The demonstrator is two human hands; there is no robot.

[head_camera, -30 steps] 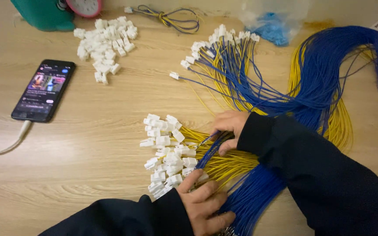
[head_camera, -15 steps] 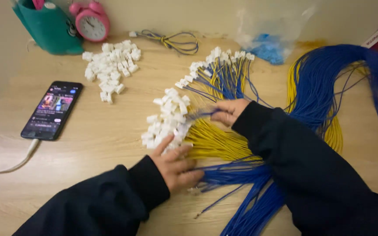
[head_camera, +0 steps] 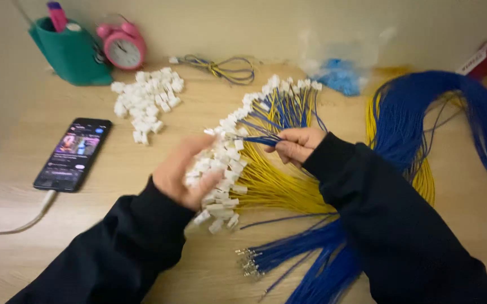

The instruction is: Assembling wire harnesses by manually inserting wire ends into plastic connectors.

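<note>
So the landmark here is the heap of yellow wires with white connectors (head_camera: pixel 238 174) in the middle of the wooden surface (head_camera: pixel 114 225). The left hand (head_camera: pixel 184 171) sits right on the near-left edge of that heap, fingers curled over a clump of the white housings, looks like a loose closed grip that keeps the pile from sliding around. The right hand (head_camera: pixel 297 145) is just past the heap's far-right side, pinching a few blue wires (head_camera: pixel 257 138) tight between thumb and fingers, so they fan out straight toward the left hand where the ends are easy to get at.

Near side of the heap: a bundle of bare-ended blue wires (head_camera: pixel 288 253), metal terminals pointing left. Right of it, big blue and yellow wire loops (head_camera: pixel 423 129). Far-left of the heap is a loose pile of white connector housings (head_camera: pixel 145 101), and left of it a smartphone (head_camera: pixel 74 153) on a charging cable. Behind all that: a pink alarm clock (head_camera: pixel 123 49) and a teal pen holder (head_camera: pixel 69 50).
</note>
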